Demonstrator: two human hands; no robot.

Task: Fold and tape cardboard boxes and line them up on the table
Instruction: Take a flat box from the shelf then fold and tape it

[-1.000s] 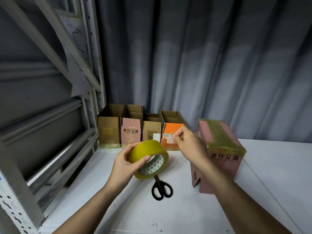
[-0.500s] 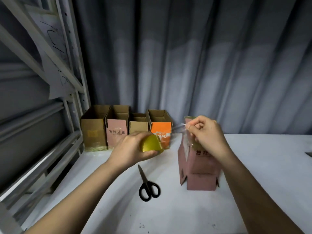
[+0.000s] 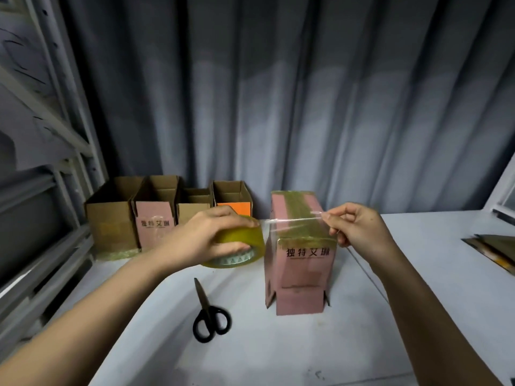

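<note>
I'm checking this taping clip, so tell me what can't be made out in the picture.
All in the head view:
- Orange box: its front is mostly hidden by the left hand.
- Tape roll: its top is covered by the left fingers.
- Flat cardboard: cut off by the right edge.
- Pink box: far side hidden.

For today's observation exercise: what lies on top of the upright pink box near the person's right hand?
Yellowish tape strips cover the pink box top, and a clear tape strip stretches above it from the tape roll to the right hand. The flap seams beneath are hidden.
</note>
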